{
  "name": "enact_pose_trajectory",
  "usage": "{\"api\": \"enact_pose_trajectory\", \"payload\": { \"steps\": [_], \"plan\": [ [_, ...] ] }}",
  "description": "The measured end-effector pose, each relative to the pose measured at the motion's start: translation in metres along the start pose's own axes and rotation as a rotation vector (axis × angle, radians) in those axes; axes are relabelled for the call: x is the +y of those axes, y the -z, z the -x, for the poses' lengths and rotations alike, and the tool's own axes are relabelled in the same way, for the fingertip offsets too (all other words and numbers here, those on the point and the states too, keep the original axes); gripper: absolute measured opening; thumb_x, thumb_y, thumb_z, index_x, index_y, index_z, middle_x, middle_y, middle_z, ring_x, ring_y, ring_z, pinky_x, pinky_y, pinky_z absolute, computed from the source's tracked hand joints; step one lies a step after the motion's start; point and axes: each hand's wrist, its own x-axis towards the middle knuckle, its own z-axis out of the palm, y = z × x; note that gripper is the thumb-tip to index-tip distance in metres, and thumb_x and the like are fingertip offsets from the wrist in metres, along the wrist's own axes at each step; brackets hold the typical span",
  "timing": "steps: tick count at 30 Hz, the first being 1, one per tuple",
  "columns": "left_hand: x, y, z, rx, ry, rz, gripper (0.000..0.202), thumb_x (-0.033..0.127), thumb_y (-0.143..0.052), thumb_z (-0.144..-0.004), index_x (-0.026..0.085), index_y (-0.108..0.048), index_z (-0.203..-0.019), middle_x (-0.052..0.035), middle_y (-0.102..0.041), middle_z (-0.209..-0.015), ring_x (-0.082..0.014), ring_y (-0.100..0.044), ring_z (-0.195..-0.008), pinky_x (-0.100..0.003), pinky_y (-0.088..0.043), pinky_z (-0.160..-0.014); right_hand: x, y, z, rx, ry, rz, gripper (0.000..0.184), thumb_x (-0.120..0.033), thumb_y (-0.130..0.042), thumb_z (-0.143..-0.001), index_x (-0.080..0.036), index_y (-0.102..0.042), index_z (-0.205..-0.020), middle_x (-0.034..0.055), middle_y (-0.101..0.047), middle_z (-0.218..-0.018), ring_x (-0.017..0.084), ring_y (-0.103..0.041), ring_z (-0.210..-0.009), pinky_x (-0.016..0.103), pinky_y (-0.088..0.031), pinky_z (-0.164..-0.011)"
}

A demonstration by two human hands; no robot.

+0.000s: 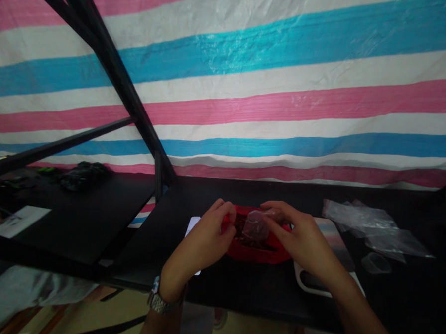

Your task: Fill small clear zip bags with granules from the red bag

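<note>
A red bowl (254,251) with dark contents sits on the black table (244,193) in front of me. Both my hands hold a small clear plastic bag (256,227) over the bowl. My left hand (204,241), with a watch on its wrist, has its fingers curled on the bag's left edge by the bowl's rim. My right hand (301,238) pinches the bag's top right side. What is inside the bag is too dim to make out.
A white scale or board (325,287) lies under my right forearm. Crumpled clear plastic bags (373,227) and a small clear cup (377,263) lie at right. A second black table (93,220) at left carries dark items and a paper. Black frame bars cross the striped tarp.
</note>
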Motion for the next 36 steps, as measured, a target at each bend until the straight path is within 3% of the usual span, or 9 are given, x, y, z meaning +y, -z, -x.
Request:
{"api": "enact_pose_trajectory", "payload": {
  "steps": [9,14,20,36],
  "plan": [
    [0.002,0.006,0.0,-0.003,0.033,-0.066,0.024,0.0,-0.047,-0.084,0.024,-0.047,-0.081,0.0004,-0.049,-0.091,-0.0191,-0.048,-0.082,-0.034,-0.037,-0.074,0.008,-0.006,-0.001,-0.055,0.007,-0.066,0.025,-0.034,-0.064,-0.098,-0.027,-0.073,-0.12,0.0034,-0.083,-0.102,0.022,-0.079,-0.091,0.032,-0.061,-0.079],
    [0.002,0.005,-0.001,-0.021,0.034,-0.068,0.024,0.0,-0.045,-0.085,0.024,-0.046,-0.082,0.0003,-0.048,-0.093,-0.0189,-0.049,-0.083,-0.036,-0.037,-0.075,0.003,0.002,0.0,0.08,0.056,-0.035,0.024,-0.034,-0.068,-0.095,-0.026,-0.074,-0.117,0.0033,-0.082,-0.098,0.021,-0.078,-0.088,0.032,-0.059,-0.08],
    [0.005,0.004,-0.002,-0.046,0.049,-0.072,0.026,-0.001,-0.043,-0.086,0.024,-0.047,-0.081,-0.0004,-0.048,-0.094,-0.0192,-0.051,-0.084,-0.037,-0.037,-0.076,0.016,-0.002,-0.005,-0.003,-0.016,-0.087,0.026,-0.037,-0.067,-0.093,-0.025,-0.073,-0.115,0.0025,-0.081,-0.089,0.021,-0.077,-0.081,0.032,-0.058,-0.074],
    [0.007,0.006,-0.002,-0.043,0.073,-0.112,0.024,0.001,-0.044,-0.088,0.024,-0.048,-0.083,-0.0004,-0.048,-0.095,-0.0197,-0.052,-0.085,-0.037,-0.037,-0.077,0.026,0.004,-0.016,0.121,-0.072,-0.204,0.028,-0.041,-0.073,-0.084,-0.023,-0.073,-0.105,0.001,-0.076,-0.079,0.019,-0.074,-0.073,0.028,-0.056,-0.064]
  ]
}}
